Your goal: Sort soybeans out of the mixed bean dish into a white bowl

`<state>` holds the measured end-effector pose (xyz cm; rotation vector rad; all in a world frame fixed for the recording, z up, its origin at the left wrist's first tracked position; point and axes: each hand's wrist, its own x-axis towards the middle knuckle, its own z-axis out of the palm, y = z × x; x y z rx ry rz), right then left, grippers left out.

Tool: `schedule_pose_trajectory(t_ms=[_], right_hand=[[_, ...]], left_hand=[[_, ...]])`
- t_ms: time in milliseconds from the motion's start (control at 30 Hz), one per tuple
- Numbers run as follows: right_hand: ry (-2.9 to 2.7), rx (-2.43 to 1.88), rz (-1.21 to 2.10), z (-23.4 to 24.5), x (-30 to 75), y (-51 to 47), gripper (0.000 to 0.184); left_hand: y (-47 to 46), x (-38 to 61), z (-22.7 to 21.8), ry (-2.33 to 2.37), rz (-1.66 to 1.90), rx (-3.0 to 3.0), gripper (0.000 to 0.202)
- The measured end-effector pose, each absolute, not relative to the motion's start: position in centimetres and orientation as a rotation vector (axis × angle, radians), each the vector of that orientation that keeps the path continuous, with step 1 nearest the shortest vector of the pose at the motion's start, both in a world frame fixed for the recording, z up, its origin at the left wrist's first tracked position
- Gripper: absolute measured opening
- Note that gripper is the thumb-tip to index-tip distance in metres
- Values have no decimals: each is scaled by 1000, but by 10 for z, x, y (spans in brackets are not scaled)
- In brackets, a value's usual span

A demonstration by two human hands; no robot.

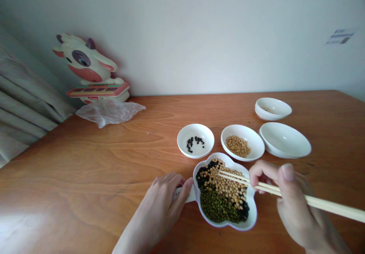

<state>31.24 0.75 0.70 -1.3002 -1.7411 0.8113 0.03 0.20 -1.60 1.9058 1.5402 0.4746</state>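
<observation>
- Far left of the dish, a curtain (23,98) hangs beside the table (85,178).
- Far and left of the dish, a toy cow (94,71) with a keyboard leans near the wall, and a clear plastic bag (110,111) lies before it.
- Just left of the dish, the left hand (164,195) pinches its handle (190,195) between thumb and curled fingers.
- Behind the dish, slightly left, a bowl (184,138) holds a few black beans (190,143).
- The dish (252,214) itself sits on the table, with black, yellow and green beans mixed at their edges.
- Behind the dish, slightly right, a bowl (253,137) holds yellow beans (238,146).
- Behind and right of the dish stand two more white bowls (285,142), one beyond the other.
- Right of the dish, the right hand (295,209) pinches chopsticks (327,205) between thumb and fingers; their tips, close together, reach the dish's yellow beans. Whether they grip one, I cannot tell.
</observation>
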Motion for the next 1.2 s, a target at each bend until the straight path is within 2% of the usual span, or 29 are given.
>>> schedule_pose_trajectory(t_ms=[300, 633, 900, 1200], right_hand=[[-1669, -1337, 781, 8, 309, 5, 76], [-1689, -1408, 798, 3, 324, 1, 89], [-1643, -1446, 737, 11, 312, 1, 78], [-1684, -1418, 716, 17, 314, -1, 80]], left_hand=[[1, 0, -15, 1535, 442, 1921, 51], [1, 0, -12, 1543, 403, 1903, 51], [1, 0, -14, 1551, 396, 1909, 52], [2, -1, -12, 1527, 418, 1915, 50]])
